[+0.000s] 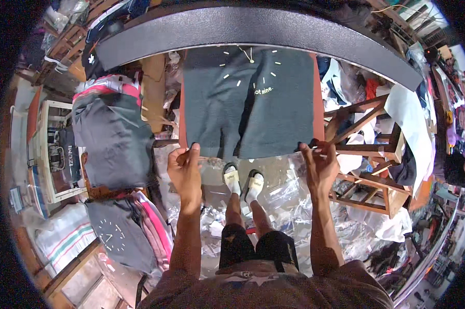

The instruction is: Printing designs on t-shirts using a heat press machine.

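A dark grey shirt (284,116) with a printed ring of pale dashes and light lettering lies spread in front of me. Reddish-brown edges (318,105) of what looks like a board show along both its sides. My left hand (186,172) pinches the near left corner of the hem between thumb and fingers. At the near right corner, my right hand (321,167) grips the hem the same way. Soft folds run down the middle of the cloth. A curved dark bar (253,28) crosses above and hides the shirt's far end.
Dark cloth is heaped (111,139) at left, and a similar printed shirt (116,232) lies nearer beside pink fabric. To the right stands a wooden frame (369,149) with a white cloth (413,131) draped by it. Plastic scraps (279,224) litter the floor around my feet.
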`<state>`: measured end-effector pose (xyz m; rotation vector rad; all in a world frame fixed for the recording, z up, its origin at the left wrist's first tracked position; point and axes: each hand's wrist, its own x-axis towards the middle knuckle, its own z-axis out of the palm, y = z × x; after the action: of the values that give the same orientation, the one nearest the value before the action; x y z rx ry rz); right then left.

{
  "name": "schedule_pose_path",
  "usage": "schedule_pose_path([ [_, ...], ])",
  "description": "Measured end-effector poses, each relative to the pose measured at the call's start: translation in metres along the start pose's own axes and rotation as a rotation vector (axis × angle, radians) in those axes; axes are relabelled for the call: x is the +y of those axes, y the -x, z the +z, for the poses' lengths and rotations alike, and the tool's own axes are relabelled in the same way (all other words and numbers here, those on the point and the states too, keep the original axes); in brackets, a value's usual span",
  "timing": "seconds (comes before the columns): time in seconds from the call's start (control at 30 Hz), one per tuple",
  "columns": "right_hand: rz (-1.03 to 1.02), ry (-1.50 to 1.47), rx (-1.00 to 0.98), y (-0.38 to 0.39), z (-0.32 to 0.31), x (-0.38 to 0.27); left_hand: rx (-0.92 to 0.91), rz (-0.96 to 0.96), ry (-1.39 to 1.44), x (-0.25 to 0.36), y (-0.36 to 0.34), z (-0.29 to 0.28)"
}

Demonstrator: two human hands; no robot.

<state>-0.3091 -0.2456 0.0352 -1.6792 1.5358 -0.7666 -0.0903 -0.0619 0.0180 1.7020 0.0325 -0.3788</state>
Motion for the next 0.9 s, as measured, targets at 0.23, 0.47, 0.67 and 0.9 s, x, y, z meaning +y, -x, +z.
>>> schedule_pose_path([
  [0.23, -0.058, 0.017, -0.143, -0.007, -0.006, 0.003, -0.061, 0.013, 0.139, -0.013, -0.007, -0.013],
  [0.47, 0.143, -0.363, -0.038, -0.031, -0.036, 0.036, -0.029, 0.007, 0.170, -0.006, -0.012, -0.027],
  [0.67, 0.042, -0.231, -0.100, -0.039, -0.036, 0.056, -0.039, 0.103, 0.054, -0.019, -0.016, -0.035],
  [0.9, -0.613, 0.281, -0.067, -0.057, -0.003, -0.033, -0.086, 0.835, -0.622, 0.054, -0.036, 0.010],
])
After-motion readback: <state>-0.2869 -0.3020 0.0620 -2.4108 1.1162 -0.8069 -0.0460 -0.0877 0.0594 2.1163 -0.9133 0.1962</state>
